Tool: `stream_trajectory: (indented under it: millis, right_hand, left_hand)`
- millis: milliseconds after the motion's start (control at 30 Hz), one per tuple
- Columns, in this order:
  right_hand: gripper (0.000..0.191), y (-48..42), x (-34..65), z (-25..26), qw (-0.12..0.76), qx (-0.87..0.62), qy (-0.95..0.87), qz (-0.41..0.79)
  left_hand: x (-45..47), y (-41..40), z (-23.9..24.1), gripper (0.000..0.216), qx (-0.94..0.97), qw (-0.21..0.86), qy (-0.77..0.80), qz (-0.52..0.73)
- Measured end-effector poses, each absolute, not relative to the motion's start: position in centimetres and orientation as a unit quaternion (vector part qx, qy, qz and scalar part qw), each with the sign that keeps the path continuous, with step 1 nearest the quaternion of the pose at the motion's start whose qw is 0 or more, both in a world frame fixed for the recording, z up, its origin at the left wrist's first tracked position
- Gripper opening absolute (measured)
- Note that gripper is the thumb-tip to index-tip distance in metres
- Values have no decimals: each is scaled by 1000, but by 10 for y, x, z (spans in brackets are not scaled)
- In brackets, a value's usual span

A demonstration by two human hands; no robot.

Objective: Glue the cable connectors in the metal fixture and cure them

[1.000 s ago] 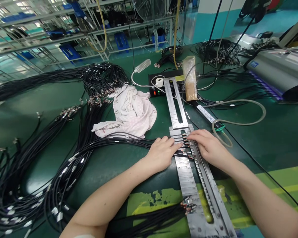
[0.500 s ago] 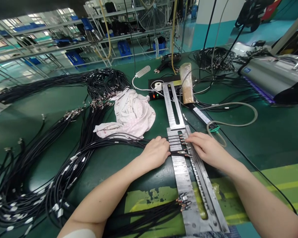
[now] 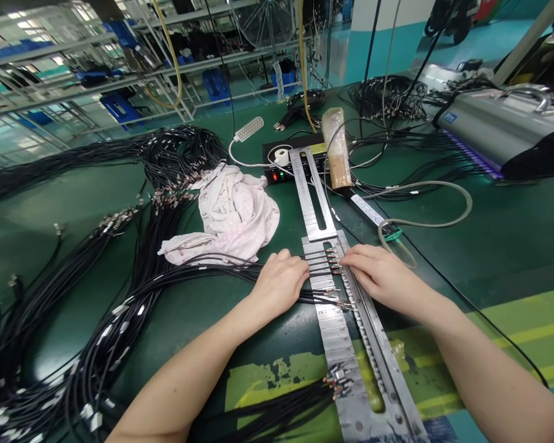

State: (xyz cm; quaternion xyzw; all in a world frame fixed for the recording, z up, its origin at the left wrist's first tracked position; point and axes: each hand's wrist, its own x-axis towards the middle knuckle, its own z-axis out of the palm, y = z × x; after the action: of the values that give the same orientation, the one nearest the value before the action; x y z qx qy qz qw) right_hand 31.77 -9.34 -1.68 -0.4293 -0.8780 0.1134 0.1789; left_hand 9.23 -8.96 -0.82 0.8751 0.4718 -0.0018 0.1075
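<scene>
A long slotted metal jig (image 3: 332,320) lies lengthwise before me, with grooves across its left plate and a rail along its right side. Several black cables (image 3: 240,269) run in from the left, under my left hand (image 3: 281,280), which is closed around them at the jig's left edge. Some cables lie in the upper grooves, their metal connectors (image 3: 333,261) near the rail. My right hand (image 3: 381,274) pinches at one connector end against the rail; its fingertips partly hide it. Just below, loose cable ends (image 3: 335,296) cross the jig at a slant.
Another cable bundle rests its connectors (image 3: 338,381) on the jig's lower end. Large cable heaps (image 3: 96,344) cover the left of the table. A crumpled cloth (image 3: 240,212), a small lamp (image 3: 250,129), a wrapped handled tool (image 3: 337,147) and a silver machine with purple light (image 3: 503,132) stand beyond.
The view has shifted slightly. The loose cable ends below my left hand have slid lower along the jig, apart from those in the upper grooves. Both hands stay near the same spot.
</scene>
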Motion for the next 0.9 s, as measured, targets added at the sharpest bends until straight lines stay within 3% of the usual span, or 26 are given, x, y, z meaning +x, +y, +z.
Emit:
stream_trajectory:
  millis: [167, 433, 700, 900]
  right_hand:
    - [30, -94, 315, -18, 174, -428, -879, 116]
    - [55, -99, 305, -32, 111, -389, -912, 72]
    - [52, -95, 305, -35, 127, -398, -905, 78]
    - [38, -101, 294, -25, 81, -421, -904, 9]
  left_hand:
    - [95, -92, -19, 28, 885, 62, 462, -18]
    - [92, -97, -25, 22, 907, -20, 421, 13]
    - [91, -92, -33, 21, 922, 19, 385, 50]
    - [91, -103, -13, 17, 933, -73, 352, -2]
